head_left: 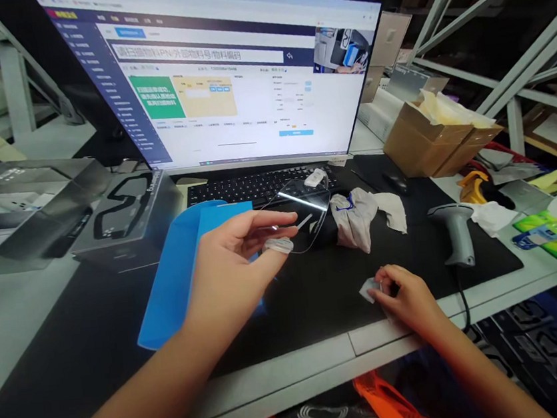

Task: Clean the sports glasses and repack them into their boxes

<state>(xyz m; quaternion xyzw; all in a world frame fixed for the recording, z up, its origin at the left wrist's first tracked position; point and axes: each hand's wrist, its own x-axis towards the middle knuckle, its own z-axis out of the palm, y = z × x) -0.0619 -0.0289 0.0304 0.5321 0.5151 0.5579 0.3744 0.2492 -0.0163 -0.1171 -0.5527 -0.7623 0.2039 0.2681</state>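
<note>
A: Where's the clear curved plastic lens (305,214)?
B: Over the black desk mat (318,295), before the black keyboard (250,187).
A: The grey handheld scanner (456,232)?
B: On that mat, right of the crumpled white cloth (357,217).

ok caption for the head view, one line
Left hand holds a clear lens over the black mat; right hand pinches a small white piece.

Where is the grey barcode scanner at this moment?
In the head view, the barcode scanner rests on the right side of the black mat, right of the white cloth and just beyond the right hand.
</note>
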